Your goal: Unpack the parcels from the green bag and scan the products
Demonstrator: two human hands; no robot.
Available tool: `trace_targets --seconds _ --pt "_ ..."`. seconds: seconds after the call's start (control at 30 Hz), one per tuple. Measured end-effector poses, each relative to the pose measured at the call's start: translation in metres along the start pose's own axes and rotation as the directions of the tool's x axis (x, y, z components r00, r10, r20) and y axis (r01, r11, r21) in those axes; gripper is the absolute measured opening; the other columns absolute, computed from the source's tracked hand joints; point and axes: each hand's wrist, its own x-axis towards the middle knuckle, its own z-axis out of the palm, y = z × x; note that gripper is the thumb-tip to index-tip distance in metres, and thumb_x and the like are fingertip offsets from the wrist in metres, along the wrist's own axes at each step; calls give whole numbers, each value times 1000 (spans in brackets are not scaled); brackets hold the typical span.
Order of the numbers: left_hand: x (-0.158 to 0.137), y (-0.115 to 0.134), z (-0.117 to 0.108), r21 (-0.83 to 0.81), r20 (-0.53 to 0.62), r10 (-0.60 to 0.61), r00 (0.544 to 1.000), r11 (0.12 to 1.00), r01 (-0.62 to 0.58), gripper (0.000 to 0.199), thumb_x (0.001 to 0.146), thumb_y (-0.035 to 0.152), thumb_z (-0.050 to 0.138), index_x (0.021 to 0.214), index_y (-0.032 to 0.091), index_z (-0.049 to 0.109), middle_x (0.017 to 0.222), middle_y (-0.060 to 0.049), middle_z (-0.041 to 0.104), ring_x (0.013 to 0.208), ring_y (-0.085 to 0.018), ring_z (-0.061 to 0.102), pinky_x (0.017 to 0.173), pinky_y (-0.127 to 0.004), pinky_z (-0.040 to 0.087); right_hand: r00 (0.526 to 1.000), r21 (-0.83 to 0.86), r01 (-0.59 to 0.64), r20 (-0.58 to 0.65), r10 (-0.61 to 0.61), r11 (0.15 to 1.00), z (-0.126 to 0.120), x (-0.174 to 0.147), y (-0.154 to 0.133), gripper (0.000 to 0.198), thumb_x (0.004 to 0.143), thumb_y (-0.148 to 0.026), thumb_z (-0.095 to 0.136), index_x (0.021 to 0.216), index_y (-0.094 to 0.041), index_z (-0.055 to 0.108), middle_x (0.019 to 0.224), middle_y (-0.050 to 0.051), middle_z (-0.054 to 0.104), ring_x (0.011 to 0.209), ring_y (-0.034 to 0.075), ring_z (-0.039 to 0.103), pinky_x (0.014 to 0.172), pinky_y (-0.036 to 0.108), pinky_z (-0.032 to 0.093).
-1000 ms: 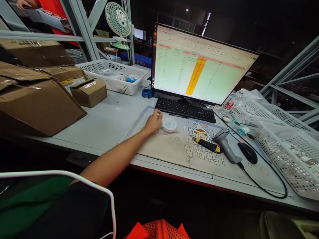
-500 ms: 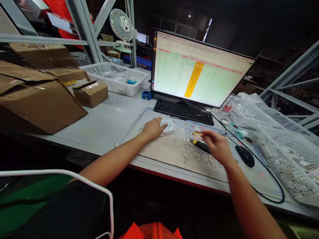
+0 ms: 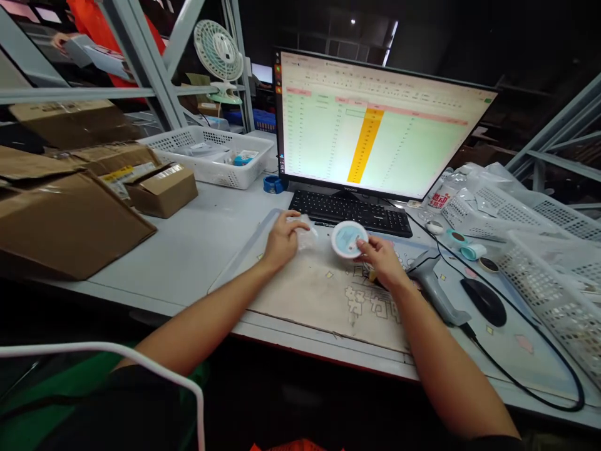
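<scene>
Between finger and thumb, my right hand [image 3: 382, 260] grips a round white tub with a light blue lid [image 3: 346, 238], held up above the desk mat [image 3: 291, 285]. My left hand [image 3: 282, 240] is closed on a crumpled clear plastic bag [image 3: 307, 234], to the left of the tub. Partly behind my right forearm lies a grey barcode scanner [image 3: 434, 288] with its black cable. Under my right hand a bit of a yellow and black tool [image 3: 373, 276] shows; the rest of it is hidden.
A black keyboard [image 3: 350, 210] and a monitor [image 3: 375, 131] with a spreadsheet stand behind the mat. Cardboard boxes [image 3: 70, 219] and a white basket [image 3: 211, 166] are at left. At right are a black mouse [image 3: 483, 300] and white baskets [image 3: 549, 282]. Someone in orange [image 3: 113, 31] is beyond the rack.
The tub has come out of the clear bag and is now in my right hand, which moved left. My left hand keeps the bag. The barcode scanner has come into view at right.
</scene>
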Motion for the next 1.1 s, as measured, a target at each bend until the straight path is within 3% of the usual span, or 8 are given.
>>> trace_targets --seconds 0.1,0.2,0.33,0.47,0.57,0.67,0.9,1.1 --pt "2 7 0 -31 120 -130 984 990 134 33 94 32 47 79 20 74 116 -11 75 116 -31 67 115 -49 47 999 121 -7 -53 14 993 -4 0 -6 60 70 -64 93 105 -19 72 101 7 79 86 23 75 82 39 66" --pt "-7 33 12 -202 288 -180 941 949 243 50 93 57 63 125 18 69 116 -10 77 111 -30 71 104 -44 54 999 146 -25 37 19 989 14 -1 -3 62 69 -63 94 106 -21 68 107 8 80 95 25 76 89 43 65" --pt "-21 52 25 -165 310 -253 917 935 314 63 80 61 81 125 21 62 118 -8 77 108 -30 72 92 -39 56 997 -217 53 61 -40 975 12 -9 -9 63 84 -59 81 130 -19 68 115 13 79 102 29 76 97 48 62" --pt "-25 46 26 -32 385 -307 870 938 344 56 82 57 80 122 23 59 117 -9 76 108 -32 72 89 -42 55 941 -787 -163 -306 -147 594 -54 -40 -27 65 97 -50 66 152 -17 59 124 17 76 112 36 73 101 54 57" --pt "-25 45 27 94 421 -297 857 954 284 60 85 56 77 130 24 55 119 -11 75 112 -37 71 90 -45 55 873 -865 -466 -484 -58 187 -97 -72 -27 71 99 -54 61 155 -11 55 136 24 69 125 46 66 102 58 53" --pt "-24 49 26 172 472 -282 836 959 226 63 87 56 73 136 23 51 119 -13 74 113 -39 70 90 -47 56 838 -841 -541 -538 87 19 -108 -87 -12 70 100 -56 58 149 -6 56 135 29 67 123 46 67 96 52 54" --pt "-25 51 21 179 536 -247 807 968 177 62 89 52 69 139 22 50 122 -14 73 114 -38 71 93 -47 56 862 -842 -506 -497 93 189 -96 -86 -26 39 97 -40 55 117 -10 70 108 20 77 100 35 74 79 39 52" --pt "-26 47 25 168 511 -230 828 972 166 59 89 53 69 136 21 52 120 -15 73 114 -39 71 94 -48 56 994 -792 27 85 66 610 -55 -110 -75 28 84 -48 74 96 -24 78 89 4 78 83 28 72 75 36 54"
